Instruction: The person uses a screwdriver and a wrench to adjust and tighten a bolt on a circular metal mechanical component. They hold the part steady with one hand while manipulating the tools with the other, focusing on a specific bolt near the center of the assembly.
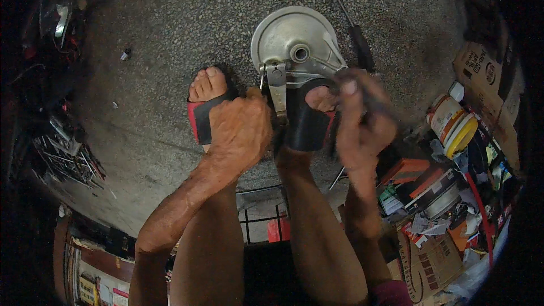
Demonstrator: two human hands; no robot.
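On the floor between my feet and a little beyond lies a round silver brake plate (283,31), with a hollow hub in its middle. A metal brake arm (277,88) is joined to its near left side and points toward me. My left hand (242,124) is closed in a fist just left of this arm; a thin metal pin (262,77) shows above its fingertips. What the fist grips is hidden. My right hand (362,130), smeared by motion, is curled right of the plate. Something dark and long crosses its fingers, too blurred to name.
My sandalled left foot (207,86) and right foot (320,100) flank the work, the right touching the plate's near edge. A dark cable (358,45) lies beyond. Stacked at right are a yellow-rimmed tub (460,136) and cardboard boxes (433,266). Thin metal rods (65,158) lie left.
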